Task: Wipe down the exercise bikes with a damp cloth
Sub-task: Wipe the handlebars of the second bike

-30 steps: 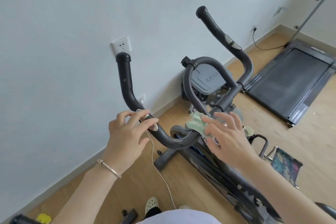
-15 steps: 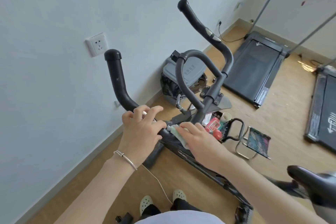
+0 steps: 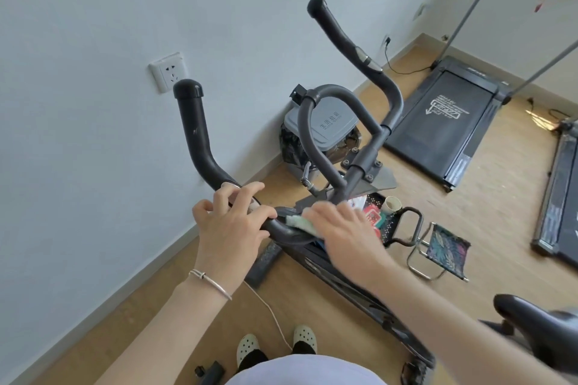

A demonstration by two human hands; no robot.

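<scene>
An exercise bike stands in front of me, its dark grey handlebar (image 3: 194,137) curving up on the left and right. My left hand (image 3: 233,219) grips the low left bend of the handlebar, fingers curled over it. My right hand (image 3: 341,228) presses a pale green cloth (image 3: 301,223) against the bar just right of the left hand, fingers fairly straight and blurred. Most of the cloth is hidden under the hand. The bike's black saddle (image 3: 538,319) shows at the lower right.
A grey lidded bin (image 3: 328,125) stands by the wall behind the bike. A treadmill (image 3: 444,122) lies at the right, another at the far right edge. A small folding stool (image 3: 444,247) and a tray with a cup (image 3: 392,204) sit on the wooden floor. A white cable (image 3: 272,312) trails down.
My right hand has slid the cloth from the centre stem down and left along the bar toward my left hand. The left hand keeps its grip. My view has shifted.
</scene>
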